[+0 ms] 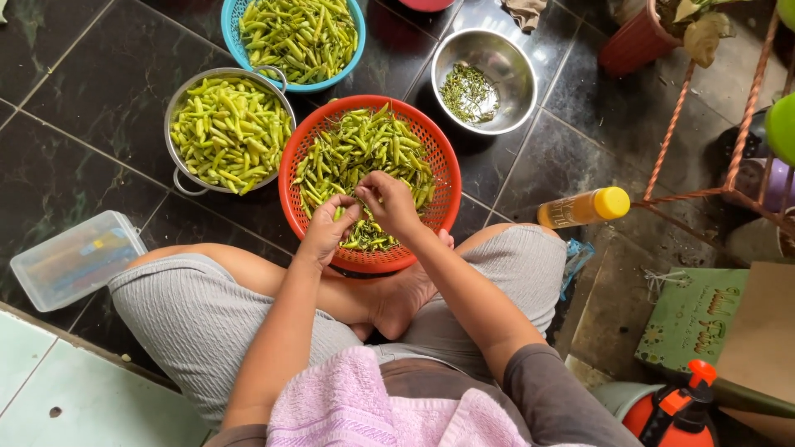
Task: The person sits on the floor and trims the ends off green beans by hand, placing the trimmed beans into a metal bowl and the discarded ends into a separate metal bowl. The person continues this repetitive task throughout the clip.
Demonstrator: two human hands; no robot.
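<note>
On dark tiled floor point(99, 91), chilli baskets

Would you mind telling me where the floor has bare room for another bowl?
Bare dark tile lies left of the metal colander, above the clear plastic box. It is crowded around the orange basket, blue basket and steel bowl.

To your right, a clear plastic bottle of amber liquid with a yellow cap point(584, 207) lies on its side on the dark tiled floor point(99, 91). Further right, near your knee, you have a flat green cardboard box with yellow print point(691, 319), with a plain brown cardboard piece point(766, 339) overlapping its right edge. To your left sits a clear rectangular plastic container point(76, 258) with colourful contents.
</note>
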